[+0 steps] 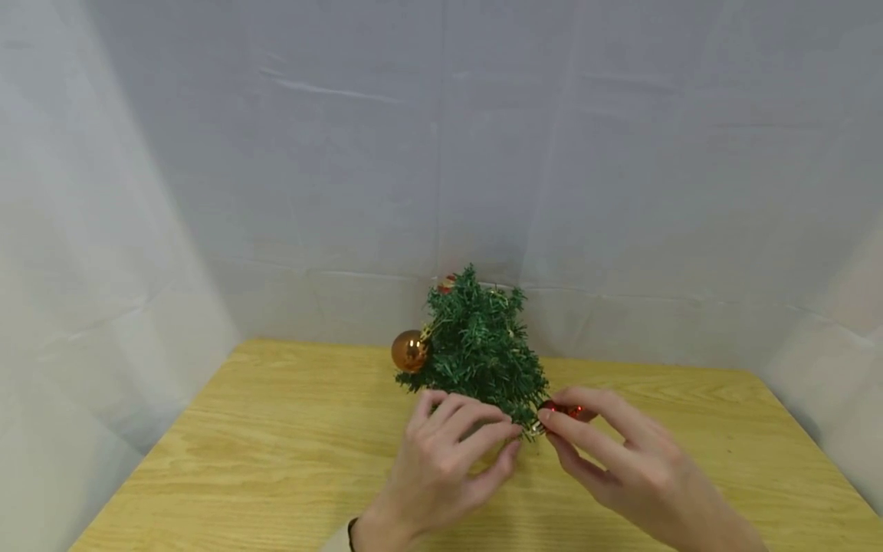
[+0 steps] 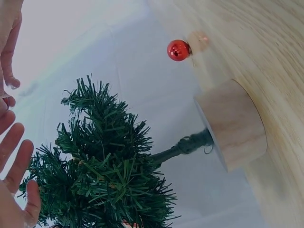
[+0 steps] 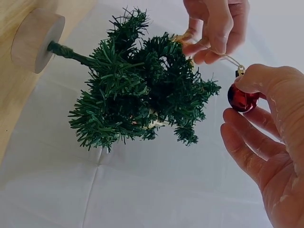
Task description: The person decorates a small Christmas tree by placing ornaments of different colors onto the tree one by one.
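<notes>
A small green artificial Christmas tree [image 1: 483, 345] stands on a round wooden base [image 2: 232, 123], its stem showing in both wrist views. To its right, my right hand [image 1: 641, 460] holds a shiny red bauble [image 3: 243, 99] between thumb and fingers. From the bauble's gold cap a thin gold string [image 3: 230, 59] runs to my left hand [image 3: 218, 26], whose thumb and fingertips pinch it beside a branch. In the head view the left hand [image 1: 448, 452] covers the tree's lower front. An orange-gold bauble [image 1: 410, 351] hangs on the tree's left side.
Another red bauble [image 2: 178, 50] lies on the wooden table [image 1: 276, 452], to the right of the base in the left wrist view. A red and white ornament [image 1: 447, 284] shows near the treetop. Pale cloth [image 1: 345, 153] hangs behind the table and at both sides.
</notes>
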{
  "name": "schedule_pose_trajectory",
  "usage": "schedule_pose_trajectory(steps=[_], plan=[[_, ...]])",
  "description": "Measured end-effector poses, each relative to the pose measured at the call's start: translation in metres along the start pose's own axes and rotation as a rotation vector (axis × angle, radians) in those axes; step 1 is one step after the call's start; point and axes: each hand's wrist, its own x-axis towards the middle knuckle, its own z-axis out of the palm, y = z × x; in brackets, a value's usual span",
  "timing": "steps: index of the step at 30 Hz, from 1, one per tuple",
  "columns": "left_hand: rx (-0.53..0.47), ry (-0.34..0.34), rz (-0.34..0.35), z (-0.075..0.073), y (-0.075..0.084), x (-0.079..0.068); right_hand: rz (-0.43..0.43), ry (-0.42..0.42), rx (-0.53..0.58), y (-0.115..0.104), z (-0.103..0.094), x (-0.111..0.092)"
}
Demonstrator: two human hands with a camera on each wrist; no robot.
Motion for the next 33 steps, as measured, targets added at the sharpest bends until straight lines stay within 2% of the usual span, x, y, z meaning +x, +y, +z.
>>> schedule_pose_trajectory(steps=[9,16,24,33], plan=[[-0.030,0.069,0.015,-0.004,-0.005,0.005,0.053,-0.013,-0.035,0.001,0.000,-0.003],[-0.025,0.113,0.034,-0.007,-0.010,0.009,0.110,-0.018,0.009,0.003,0.004,-0.008],[-0.025,0.111,0.024,-0.010,-0.011,0.008,0.104,-0.047,0.031,0.005,0.010,-0.012],[-0.027,0.108,0.008,-0.014,-0.009,0.009,0.170,-0.128,0.012,0.002,0.017,-0.018]])
